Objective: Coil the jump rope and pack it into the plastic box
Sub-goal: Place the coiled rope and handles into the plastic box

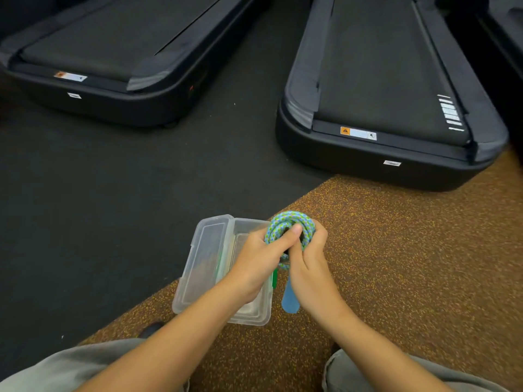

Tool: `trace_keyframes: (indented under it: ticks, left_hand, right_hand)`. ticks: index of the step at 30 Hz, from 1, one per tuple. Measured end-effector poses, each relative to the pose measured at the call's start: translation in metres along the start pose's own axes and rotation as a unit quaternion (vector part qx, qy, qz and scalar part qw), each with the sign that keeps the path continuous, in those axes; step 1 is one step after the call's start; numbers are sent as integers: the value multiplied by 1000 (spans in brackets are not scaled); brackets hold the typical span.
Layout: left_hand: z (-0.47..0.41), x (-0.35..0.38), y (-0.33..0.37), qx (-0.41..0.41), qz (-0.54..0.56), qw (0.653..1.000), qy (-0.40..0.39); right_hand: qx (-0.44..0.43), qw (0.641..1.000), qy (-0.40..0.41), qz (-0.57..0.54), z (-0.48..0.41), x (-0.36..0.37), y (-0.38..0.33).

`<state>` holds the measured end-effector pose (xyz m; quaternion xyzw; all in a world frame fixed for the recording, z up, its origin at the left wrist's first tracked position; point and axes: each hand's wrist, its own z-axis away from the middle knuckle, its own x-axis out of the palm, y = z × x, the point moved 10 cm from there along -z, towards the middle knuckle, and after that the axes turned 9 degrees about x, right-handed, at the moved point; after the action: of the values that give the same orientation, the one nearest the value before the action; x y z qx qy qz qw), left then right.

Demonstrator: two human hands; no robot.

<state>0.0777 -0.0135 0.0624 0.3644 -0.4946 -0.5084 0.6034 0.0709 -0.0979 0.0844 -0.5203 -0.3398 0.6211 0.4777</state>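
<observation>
Two black treadmills are standing at the far side of the scene, one at the far left (pixel 93 52) and one at the far right (pixel 390 89). Under them the black floor mat (pixel 99 179) is meeting the brown speckled floor (pixel 410 250), which is filling the near right part. On this border the clear plastic box (pixel 198 267) is lying open on the floor, with its lid folded out to the left. Grey trouser legs (pixel 70 366) of the person are showing at the near edge.

Both hands are gripping the jump rope (pixel 291 222) just to the right of the box, above the brown floor. The left hand (pixel 257 264) is clenching the coil from the left, with the thumb pressing on its centre. The right hand (pixel 308 267) is closing on it from the right. The blue-green rope is forming a tight round coil above the fingers. One blue handle (pixel 290 298) is hanging down between the wrists, and a green part (pixel 274 278) is showing beside it.
</observation>
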Motion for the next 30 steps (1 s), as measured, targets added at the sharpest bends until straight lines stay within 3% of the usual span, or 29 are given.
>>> trace_keyframes:
  ticks: [7,10,17,22,26,30]
  left_hand:
    - [-6,-6,8,12,-65,997,-37]
    - [-9,-9,18,30,-81,996,-40]
    - [-10,-6,43,68,-108,988,-83]
    - [-8,-5,49,68,-107,986,-111]
    - [-6,-5,51,70,-109,984,-125]
    - [-4,-6,64,110,-96,984,-106]
  right_hand:
    - [51,996,-63,-39,-8,10,5]
    - [112,981,-139,-73,-10,19,12]
    - [149,941,-237,-190,-7,25,0]
    - [150,928,-288,-181,-5,22,-7]
    - [118,945,-284,-107,-7,17,-11]
    - [96,958,-248,-103,-11,16,-13]
